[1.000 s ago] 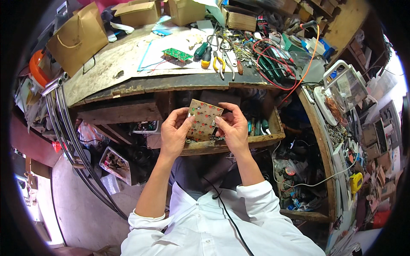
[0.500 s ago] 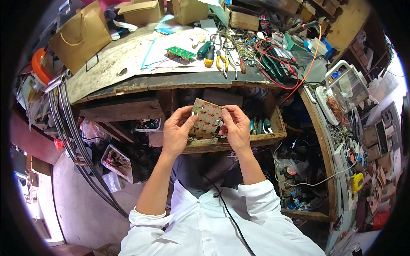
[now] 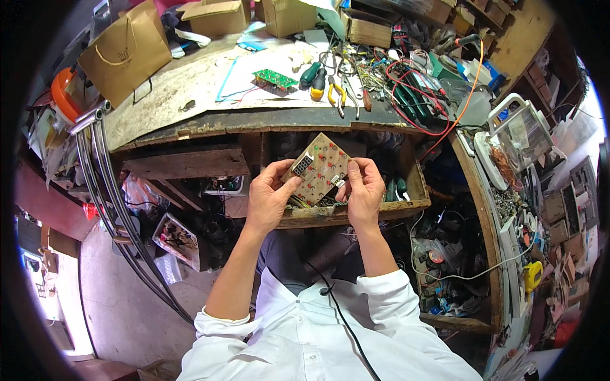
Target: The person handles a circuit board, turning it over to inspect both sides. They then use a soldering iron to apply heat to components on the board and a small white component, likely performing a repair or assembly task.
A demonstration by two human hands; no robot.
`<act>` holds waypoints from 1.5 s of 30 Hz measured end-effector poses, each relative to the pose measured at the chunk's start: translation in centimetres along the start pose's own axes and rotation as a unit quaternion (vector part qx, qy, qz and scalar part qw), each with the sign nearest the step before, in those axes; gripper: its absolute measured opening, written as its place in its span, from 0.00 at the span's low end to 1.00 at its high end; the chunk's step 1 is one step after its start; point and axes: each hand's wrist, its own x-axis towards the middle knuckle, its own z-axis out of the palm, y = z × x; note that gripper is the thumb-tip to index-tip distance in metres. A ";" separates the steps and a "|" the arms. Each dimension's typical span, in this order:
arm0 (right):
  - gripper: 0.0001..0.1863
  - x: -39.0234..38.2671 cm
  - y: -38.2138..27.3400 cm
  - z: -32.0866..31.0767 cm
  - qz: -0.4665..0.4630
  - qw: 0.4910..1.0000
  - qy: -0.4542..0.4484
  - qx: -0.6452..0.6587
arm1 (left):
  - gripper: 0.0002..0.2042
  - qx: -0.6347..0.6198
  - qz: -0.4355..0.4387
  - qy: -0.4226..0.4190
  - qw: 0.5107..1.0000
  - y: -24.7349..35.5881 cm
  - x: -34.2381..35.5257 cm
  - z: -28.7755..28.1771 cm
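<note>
Thumb and fingers of the left hand (image 3: 265, 197) pinch one side of a tan circuit board (image 3: 325, 166), the right hand (image 3: 365, 192) its opposite side, over an open wooden drawer (image 3: 397, 208). The board looks light and stiff, its display (image 3: 303, 166) fragile; edge grips suit.

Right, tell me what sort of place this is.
Probably an electronics repair bench: both hands hold a tan circuit board over an open drawer, while a green circuit board and yellow-handled pliers lie on the worktop.
</note>
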 end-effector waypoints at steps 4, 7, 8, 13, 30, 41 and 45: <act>0.10 0.1 0.2 0.1 -0.005 1.000 -0.005 -0.006 | 0.13 -0.003 -0.008 0.005 1.000 0.3 -0.2 -0.1; 0.10 -0.1 0.3 0.5 -0.002 1.000 -0.010 -0.028 | 0.10 0.019 0.006 0.009 1.000 0.1 -0.4 -0.6; 0.09 -0.2 0.3 0.5 -0.002 0.999 0.000 -0.036 | 0.10 0.029 0.014 0.014 0.999 0.0 -0.4 -0.8; 0.16 -0.6 -0.2 0.7 -0.058 0.996 0.066 -0.029 | 0.08 0.040 0.043 0.031 0.998 -0.9 0.0 -0.5; 0.07 -2.0 -0.3 1.0 -0.057 0.970 -0.168 -0.164 | 0.14 -0.525 -0.055 0.196 0.826 -0.6 -13.2 -8.5; 0.05 -1.2 -0.3 8.7 -0.212 0.817 -0.421 -0.333 | 0.06 -0.441 -0.192 0.466 0.742 -15.7 -25.0 -15.2; 0.05 0.3 0.6 12.4 -0.287 0.765 -0.460 -0.348 | 0.07 -0.403 -0.217 0.496 0.738 -15.7 -24.3 -14.9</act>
